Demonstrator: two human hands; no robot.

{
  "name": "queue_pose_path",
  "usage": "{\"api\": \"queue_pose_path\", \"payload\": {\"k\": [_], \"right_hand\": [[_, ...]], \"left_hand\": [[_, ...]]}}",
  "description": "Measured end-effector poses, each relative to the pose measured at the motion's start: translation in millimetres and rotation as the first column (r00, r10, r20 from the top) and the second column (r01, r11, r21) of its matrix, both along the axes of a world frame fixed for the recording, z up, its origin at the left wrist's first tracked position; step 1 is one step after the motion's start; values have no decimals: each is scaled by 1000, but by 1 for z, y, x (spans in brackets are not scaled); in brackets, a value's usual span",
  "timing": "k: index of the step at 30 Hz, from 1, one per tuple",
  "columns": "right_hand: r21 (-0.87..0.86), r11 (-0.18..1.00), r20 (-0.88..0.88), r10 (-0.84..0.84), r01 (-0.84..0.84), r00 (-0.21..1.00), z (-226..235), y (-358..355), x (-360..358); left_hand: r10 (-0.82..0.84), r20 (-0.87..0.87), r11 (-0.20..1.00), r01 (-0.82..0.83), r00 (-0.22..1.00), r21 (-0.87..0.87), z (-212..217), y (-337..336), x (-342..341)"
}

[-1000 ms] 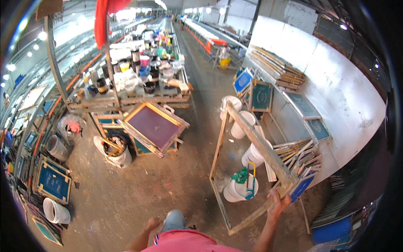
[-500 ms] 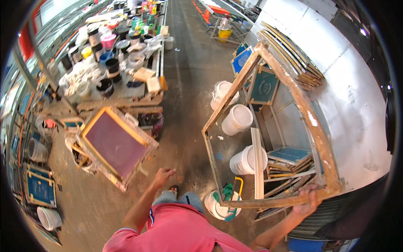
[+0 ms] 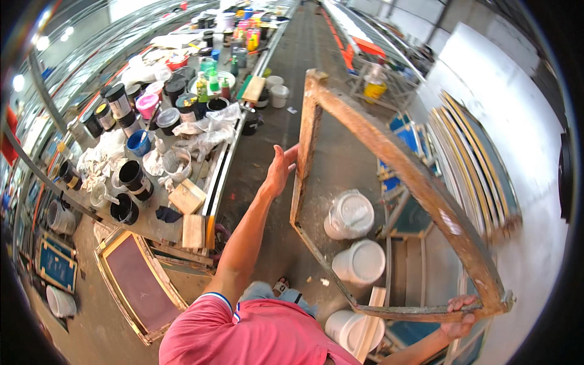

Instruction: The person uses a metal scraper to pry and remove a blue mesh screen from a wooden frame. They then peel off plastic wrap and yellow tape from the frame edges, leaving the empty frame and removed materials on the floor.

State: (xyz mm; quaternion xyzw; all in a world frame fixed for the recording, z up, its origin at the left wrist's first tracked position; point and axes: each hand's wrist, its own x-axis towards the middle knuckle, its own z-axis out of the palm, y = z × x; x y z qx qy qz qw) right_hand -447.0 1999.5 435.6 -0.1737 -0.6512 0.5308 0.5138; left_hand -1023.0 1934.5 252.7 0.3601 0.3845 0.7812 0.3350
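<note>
I hold a large, worn wooden frame point(image 3: 398, 159) upright on my right side. Its paint is chipped, and the floor and buckets show through its middle. My right hand point(image 3: 459, 317) is closed round the bottom bar, close to the right corner. My left hand point(image 3: 281, 170) reaches out to the frame's left bar with thumb up and fingers stretched. Its fingertips are at the bar, partly behind it; whether they touch, I cannot tell.
Left, a table point(image 3: 155, 222) carries ink pots, bottles and rags. A framed purple screen point(image 3: 137, 277) leans below it. White lidded buckets point(image 3: 359, 261) stand on the floor behind the frame. Several stacked screens point(image 3: 471, 164) lean on the white wall point(image 3: 535, 201) at right.
My left hand has risen from near my lap to the frame's left bar. My view has shifted up and left. The right hand keeps its hold near the corner.
</note>
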Motion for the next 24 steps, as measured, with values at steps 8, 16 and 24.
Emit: {"api": "queue_pose_path", "payload": {"k": [8,16,24], "right_hand": [[94,963,48,249,-252,967,3,254,-237],[272,783,-36,589,-559,808,-12,515,-426],[124,936,-357,351,-329,866,-73,759,-583]], "left_hand": [[220,-71,973,-224,973,-51,-51,68,-173],[125,204,960,-170,971,221,-72,200,-333],[190,91,961,-204,978,184,-65,374,-491]]}}
